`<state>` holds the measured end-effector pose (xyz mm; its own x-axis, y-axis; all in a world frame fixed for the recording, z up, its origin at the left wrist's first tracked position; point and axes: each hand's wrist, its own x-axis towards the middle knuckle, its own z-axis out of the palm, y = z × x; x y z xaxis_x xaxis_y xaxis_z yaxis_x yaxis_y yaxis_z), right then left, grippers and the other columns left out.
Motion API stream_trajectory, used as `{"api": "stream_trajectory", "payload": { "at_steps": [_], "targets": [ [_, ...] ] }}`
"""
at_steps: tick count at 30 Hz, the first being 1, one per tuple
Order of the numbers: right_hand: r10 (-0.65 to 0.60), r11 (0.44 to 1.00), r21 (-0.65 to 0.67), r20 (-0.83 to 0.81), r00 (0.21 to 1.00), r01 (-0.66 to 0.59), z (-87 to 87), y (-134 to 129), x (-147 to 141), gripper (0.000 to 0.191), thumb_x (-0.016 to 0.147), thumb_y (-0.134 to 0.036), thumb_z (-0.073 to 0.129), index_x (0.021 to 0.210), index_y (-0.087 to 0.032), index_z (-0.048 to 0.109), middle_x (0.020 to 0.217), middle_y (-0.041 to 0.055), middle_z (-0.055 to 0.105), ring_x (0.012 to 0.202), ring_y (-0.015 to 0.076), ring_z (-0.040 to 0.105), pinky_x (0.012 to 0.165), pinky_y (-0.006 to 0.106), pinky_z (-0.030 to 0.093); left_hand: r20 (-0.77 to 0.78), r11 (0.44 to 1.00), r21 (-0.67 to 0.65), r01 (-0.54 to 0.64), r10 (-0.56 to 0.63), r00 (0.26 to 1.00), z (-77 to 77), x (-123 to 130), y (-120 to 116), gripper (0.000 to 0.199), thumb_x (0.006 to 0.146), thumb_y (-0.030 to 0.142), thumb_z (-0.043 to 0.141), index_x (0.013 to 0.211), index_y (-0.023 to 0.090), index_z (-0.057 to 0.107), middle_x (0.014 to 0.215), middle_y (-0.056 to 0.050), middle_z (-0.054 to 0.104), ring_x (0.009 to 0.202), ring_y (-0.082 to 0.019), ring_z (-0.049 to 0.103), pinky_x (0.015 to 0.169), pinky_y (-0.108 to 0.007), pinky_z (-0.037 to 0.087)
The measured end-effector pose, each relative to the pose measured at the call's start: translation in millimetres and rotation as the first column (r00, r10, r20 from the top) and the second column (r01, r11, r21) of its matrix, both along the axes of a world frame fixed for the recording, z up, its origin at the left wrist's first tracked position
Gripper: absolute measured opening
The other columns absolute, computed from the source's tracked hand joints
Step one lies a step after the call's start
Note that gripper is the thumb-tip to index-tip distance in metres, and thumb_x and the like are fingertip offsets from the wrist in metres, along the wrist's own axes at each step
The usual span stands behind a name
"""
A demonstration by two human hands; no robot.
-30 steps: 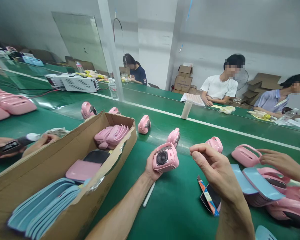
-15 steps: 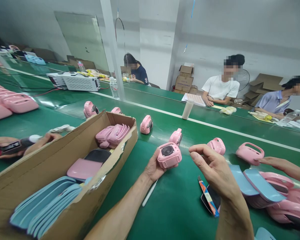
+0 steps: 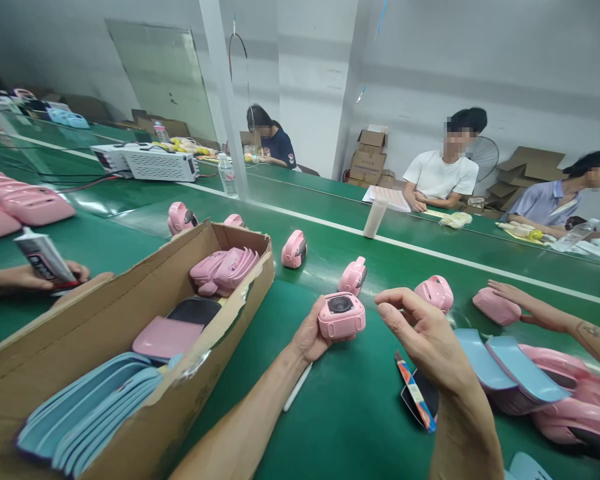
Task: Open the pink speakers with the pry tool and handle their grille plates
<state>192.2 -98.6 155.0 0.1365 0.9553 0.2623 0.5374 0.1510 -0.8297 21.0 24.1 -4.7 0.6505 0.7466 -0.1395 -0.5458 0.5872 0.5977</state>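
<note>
My left hand point(image 3: 313, 333) is closed around a small pink speaker housing point(image 3: 343, 323), its round black speaker cone tilted upward. Just right of it, my right hand point(image 3: 425, 327) hovers with fingers loosely curled and thumb a little apart; nothing shows between them. Under my left wrist lies a thin white stick point(image 3: 297, 387) on the green table. A box cutter with an orange and blue handle point(image 3: 415, 393) rests beside my right forearm, over a dark flat piece partly hidden by my hand.
A cardboard box point(image 3: 230, 340) with blue, pink and black panels stands at left. Pink speakers point(image 3: 295, 249) line the table. Blue panels point(image 3: 525, 367) sit atop pink housings at right. Left, a co-worker's hands hold a glue tube point(image 3: 43, 257); right, another's hand point(image 3: 515, 300) touches a pink speaker.
My left hand has tipped the speaker housing so its cone faces more upward. My right hand barely moved. The left co-worker's tube is now raised; the right co-worker's speaker has turned.
</note>
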Motion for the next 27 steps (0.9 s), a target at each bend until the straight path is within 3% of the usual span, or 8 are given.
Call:
{"api": "stream_trajectory", "payload": {
  "at_steps": [4,7,10,13,17,19,27],
  "targets": [
    [-0.001,1.000,-0.025,-0.014,1.000,0.001,-0.1,1,1,0.038,0.104,-0.059,0.061,0.113,-0.025,0.075,0.104,0.0047,0.074,0.099,0.0221,0.070,0.090,0.035,0.058,-0.010,0.999,0.040,-0.015,0.016,1.000,4.5,1,-2,0.061,0.102,0.057,0.067,0.147,0.015,0.068,0.127,-0.019,0.080,0.098,-0.032,0.079,0.075,-0.045,0.068],
    [0.009,0.999,-0.039,-0.051,0.999,-0.011,-8.6,8,4,0.042,0.102,-0.061,0.063,0.122,-0.026,0.072,0.123,0.0078,0.075,0.114,0.0260,0.071,0.097,0.039,0.059,0.003,0.995,0.058,-0.080,0.080,0.997,3.1,2,-3,0.060,0.099,0.051,0.074,0.149,0.019,0.067,0.126,-0.016,0.080,0.098,-0.031,0.080,0.080,-0.045,0.068],
    [0.020,0.993,-0.118,-0.089,0.996,-0.031,-29.1,27,10,0.059,0.096,-0.064,0.070,0.142,-0.029,0.063,0.151,0.0108,0.065,0.135,0.0325,0.065,0.105,0.046,0.059,0.024,0.989,0.046,-0.139,0.138,0.990,-0.7,2,-3,0.058,0.095,0.045,0.079,0.146,0.019,0.069,0.123,-0.014,0.082,0.101,-0.029,0.080,0.090,-0.044,0.067],
    [0.038,0.968,-0.241,-0.143,0.989,-0.072,-55.0,50,13,0.084,0.088,-0.067,0.077,0.158,-0.028,0.050,0.164,0.0145,0.054,0.139,0.0373,0.064,0.109,0.053,0.058,0.046,0.986,0.046,-0.162,0.160,0.986,-4.1,2,-3,0.053,0.095,0.044,0.080,0.140,0.015,0.073,0.123,-0.015,0.083,0.107,-0.028,0.079,0.096,-0.040,0.064],
    [0.171,0.895,-0.345,-0.322,0.931,-0.283,-77.8,68,11,0.089,0.091,-0.069,0.074,0.162,-0.025,0.045,0.147,0.0150,0.068,0.118,0.0317,0.076,0.098,0.048,0.064,0.085,0.982,0.055,-0.182,0.177,0.981,-8.5,3,-1,0.053,0.093,0.044,0.083,0.136,0.013,0.076,0.118,-0.015,0.084,0.107,-0.029,0.080,0.102,-0.040,0.060],
    [0.190,0.879,-0.357,-0.349,0.918,-0.317,-81.4,70,8,0.082,0.095,-0.071,0.068,0.160,-0.025,0.047,0.139,0.0130,0.073,0.113,0.0301,0.076,0.089,0.045,0.066,0.094,0.979,0.048,-0.197,0.192,0.977,-10.7,4,1,0.054,0.092,0.045,0.085,0.134,0.012,0.076,0.117,-0.015,0.084,0.103,-0.028,0.080,0.102,-0.041,0.060],
    [0.234,0.857,-0.358,-0.371,0.899,-0.371,-80.1,68,11,0.071,0.098,-0.072,0.063,0.155,-0.031,0.057,0.153,0.0096,0.065,0.123,0.0320,0.071,0.083,0.042,0.068,0.067,0.978,0.026,-0.208,0.205,0.976,-10.8,7,2,0.055,0.094,0.048,0.082,0.136,0.013,0.075,0.115,-0.014,0.085,0.103,-0.028,0.080,0.101,-0.040,0.060]
  ]
}}
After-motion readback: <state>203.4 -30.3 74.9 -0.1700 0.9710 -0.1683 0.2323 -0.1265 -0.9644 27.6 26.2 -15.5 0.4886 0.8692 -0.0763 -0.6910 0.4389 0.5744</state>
